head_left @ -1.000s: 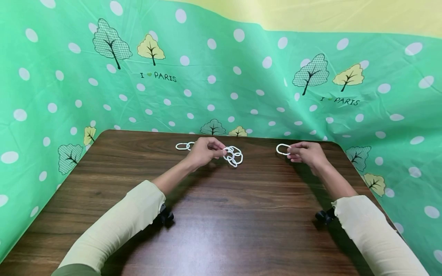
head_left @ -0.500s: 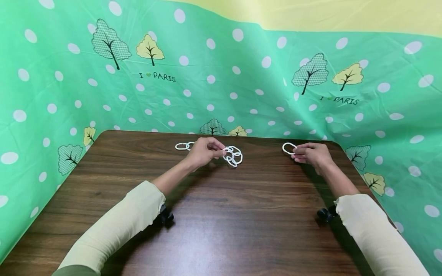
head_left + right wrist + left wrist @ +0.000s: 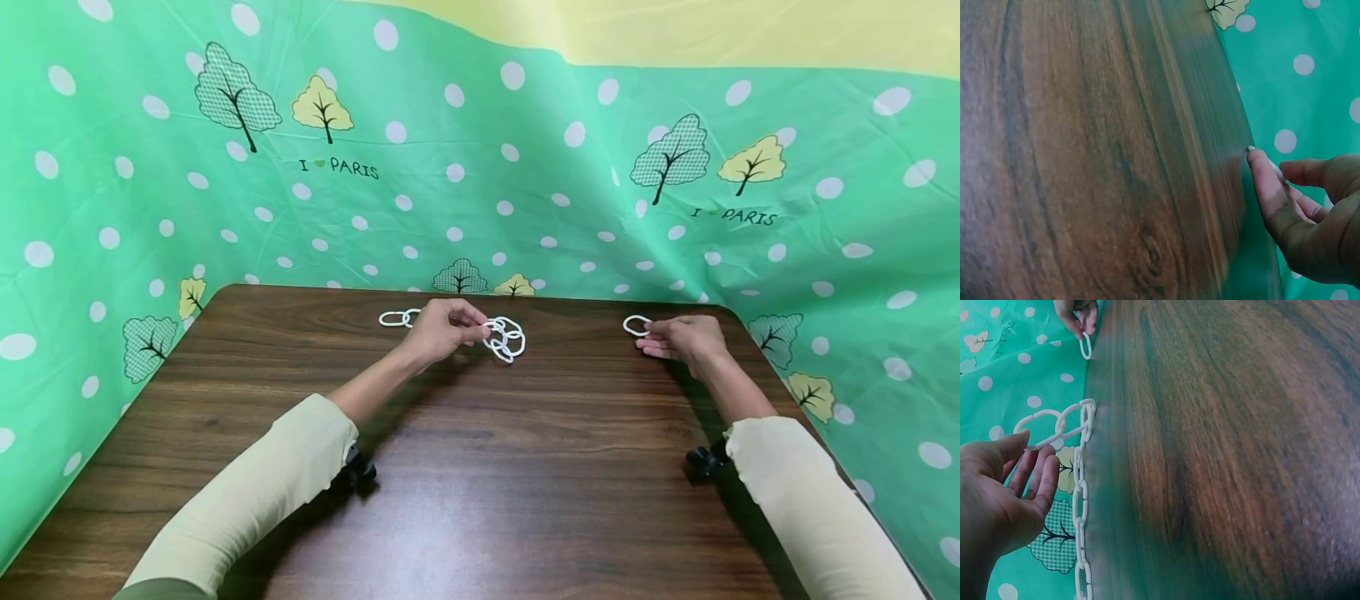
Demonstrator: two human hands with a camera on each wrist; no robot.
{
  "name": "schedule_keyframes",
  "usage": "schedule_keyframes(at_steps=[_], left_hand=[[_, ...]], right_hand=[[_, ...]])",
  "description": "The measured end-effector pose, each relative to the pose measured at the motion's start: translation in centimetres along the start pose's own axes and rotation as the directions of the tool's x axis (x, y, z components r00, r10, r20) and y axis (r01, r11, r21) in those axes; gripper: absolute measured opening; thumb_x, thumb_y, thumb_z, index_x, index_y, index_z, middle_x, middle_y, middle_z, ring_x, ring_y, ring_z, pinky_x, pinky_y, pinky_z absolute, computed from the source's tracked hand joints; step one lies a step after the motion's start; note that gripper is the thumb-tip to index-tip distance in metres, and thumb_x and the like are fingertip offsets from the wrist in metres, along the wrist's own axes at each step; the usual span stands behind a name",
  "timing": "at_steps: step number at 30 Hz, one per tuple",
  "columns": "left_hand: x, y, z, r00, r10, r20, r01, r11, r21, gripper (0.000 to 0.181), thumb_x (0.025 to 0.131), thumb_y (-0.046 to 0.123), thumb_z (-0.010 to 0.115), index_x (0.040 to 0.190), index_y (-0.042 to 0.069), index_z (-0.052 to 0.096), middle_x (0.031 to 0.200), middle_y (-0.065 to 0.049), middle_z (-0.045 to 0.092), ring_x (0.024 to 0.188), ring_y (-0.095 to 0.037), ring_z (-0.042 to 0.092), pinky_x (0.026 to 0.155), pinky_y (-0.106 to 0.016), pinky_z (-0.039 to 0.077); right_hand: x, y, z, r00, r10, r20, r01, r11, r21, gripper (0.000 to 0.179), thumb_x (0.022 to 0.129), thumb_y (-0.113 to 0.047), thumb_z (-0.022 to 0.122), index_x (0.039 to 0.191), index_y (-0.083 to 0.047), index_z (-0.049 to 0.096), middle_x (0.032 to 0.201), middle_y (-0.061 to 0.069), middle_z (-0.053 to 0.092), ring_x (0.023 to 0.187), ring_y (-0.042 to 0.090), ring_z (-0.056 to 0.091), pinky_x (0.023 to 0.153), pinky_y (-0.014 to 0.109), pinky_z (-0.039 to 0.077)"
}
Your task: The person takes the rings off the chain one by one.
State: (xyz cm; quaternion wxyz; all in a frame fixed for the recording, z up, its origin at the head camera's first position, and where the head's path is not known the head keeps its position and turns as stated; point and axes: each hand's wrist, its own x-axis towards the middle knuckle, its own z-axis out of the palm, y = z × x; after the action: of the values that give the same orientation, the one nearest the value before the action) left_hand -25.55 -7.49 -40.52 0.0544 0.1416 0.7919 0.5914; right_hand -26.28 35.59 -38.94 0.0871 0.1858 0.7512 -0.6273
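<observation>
1. White plastic-looking chain of oval links [image 3: 1080, 485] begins at the left, one end lying on the dark brown wood-grain surface [image 3: 480, 467] near its far edge.
2. Next comes the left hand [image 3: 442, 329], thumb and fingers pinching one chain link. Some links bunch just right of these fingers. A light, steady pinch should serve best here, since a tug would likely drag or twist the neighbouring links.
3. Well apart to the right is a single white oval link [image 3: 636, 317], free of the chain. Whether it touches the surface I cannot tell.
4. Farthest right, the right hand [image 3: 688, 335] grips that link between thumb and fingers by its near side. Holding only the rim seems wise, leaving the rest uncovered and easy to turn.
5. As for views, the left wrist one reveals a line of links that the head view partly loses behind the left hand. The right wrist one shows bits of the single link between the fingers, but no chain; the head view shows its whole outline best.
</observation>
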Motion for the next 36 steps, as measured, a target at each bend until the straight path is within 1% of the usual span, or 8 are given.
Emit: schedule_keyframes(at_steps=[4,8,11,14,19,24,31,36], left_hand=[[0.0,-0.1,0.0,1.0,0.0,0.001,0.0,1.0,-0.005,0.014,0.098,0.005,0.087,0.11,-0.001,0.081,0.096,-0.008,0.08,0.099,-0.047,0.079,0.093,-0.053,0.068],[0.0,-0.2,0.0,1.0,-0.006,-0.001,0.006,1.0,-0.012,0.015,0.098,0.005,0.087,0.11,-0.001,0.081,0.096,-0.007,0.079,0.1,-0.047,0.078,0.094,-0.051,0.069],[0.0,-0.2,0.0,1.0,-0.01,0.001,0.01,1.0,-0.022,0.015,0.098,0.004,0.087,0.111,-0.002,0.081,0.096,-0.007,0.078,0.102,-0.048,0.078,0.095,-0.051,0.069],[0.0,-0.2,0.0,1.0,-0.006,0.002,0.006,1.0,-0.023,0.015,0.098,0.004,0.087,0.111,-0.002,0.081,0.096,-0.007,0.079,0.103,-0.049,0.078,0.096,-0.052,0.069],[0.1,-0.1,0.1,1.0,0.0,-0.001,0.0,1.0,-0.015,0.014,0.098,0.004,0.086,0.11,-0.002,0.081,0.097,-0.009,0.08,0.101,-0.049,0.078,0.094,-0.052,0.069],[0.0,0.0,0.4,1.0,-0.013,0.004,0.013,1.0,-0.029,0.015,0.098,0.003,0.086,0.111,-0.002,0.081,0.095,-0.008,0.08,0.103,-0.05,0.077,0.095,-0.052,0.069],[0.1,0.0,0.8,1.0,-0.008,0.015,0.008,0.999,-0.046,0.014,0.099,0.001,0.085,0.112,-0.004,0.08,0.096,-0.009,0.08,0.106,-0.052,0.076,0.096,-0.054,0.068],[0.0,0.0,0.8,1.0,-0.004,0.011,0.004,0.999,-0.036,0.013,0.099,0.001,0.085,0.111,-0.003,0.08,0.096,-0.009,0.08,0.105,-0.052,0.076,0.094,-0.053,0.069]], right_hand=[[0.6,0.3,-0.2,0.999,0.018,-0.034,-0.018,1.0,-0.005,0.018,0.113,-0.009,0.066,0.126,0.004,0.064,0.077,0.001,0.082,0.072,0.009,0.084,0.077,0.026,0.069],[0.8,0.6,-0.4,0.996,0.042,-0.075,-0.045,0.998,-0.036,0.014,0.113,-0.01,0.063,0.118,0.003,0.065,0.072,0.0,0.079,0.067,0.009,0.082,0.073,0.027,0.069],[0.8,0.7,-0.5,0.993,0.07,-0.097,-0.076,0.995,-0.058,0.013,0.114,-0.011,0.06,0.112,0.002,0.065,0.07,0.0,0.077,0.064,0.008,0.08,0.072,0.027,0.069],[0.9,0.7,-0.6,0.991,0.088,-0.101,-0.096,0.992,-0.08,0.014,0.113,-0.01,0.059,0.108,0.001,0.065,0.069,-0.001,0.076,0.063,0.007,0.079,0.072,0.026,0.069],[0.9,0.3,-0.4,0.992,0.104,-0.079,-0.114,0.984,-0.136,0.018,0.115,-0.011,0.055,0.106,0.001,0.065,0.069,0.0,0.075,0.063,0.006,0.078,0.072,0.025,0.069],[1.0,0.0,-0.3,0.989,0.138,-0.058,-0.145,0.976,-0.162,0.021,0.115,-0.009,0.052,0.102,0.0,0.065,0.067,0.0,0.074,0.062,0.006,0.077,0.071,0.024,0.068],[0.9,-0.4,0.1,0.985,0.152,-0.078,-0.164,0.967,-0.195,0.02,0.114,-0.01,0.055,0.101,0.0,0.066,0.066,0.0,0.073,0.06,0.006,0.076,0.068,0.024,0.067],[1.1,-0.3,0.3,0.983,0.15,-0.103,-0.168,0.966,-0.195,0.019,0.115,-0.01,0.057,0.103,0.001,0.066,0.066,0.0,0.074,0.06,0.007,0.076,0.068,0.024,0.068]])
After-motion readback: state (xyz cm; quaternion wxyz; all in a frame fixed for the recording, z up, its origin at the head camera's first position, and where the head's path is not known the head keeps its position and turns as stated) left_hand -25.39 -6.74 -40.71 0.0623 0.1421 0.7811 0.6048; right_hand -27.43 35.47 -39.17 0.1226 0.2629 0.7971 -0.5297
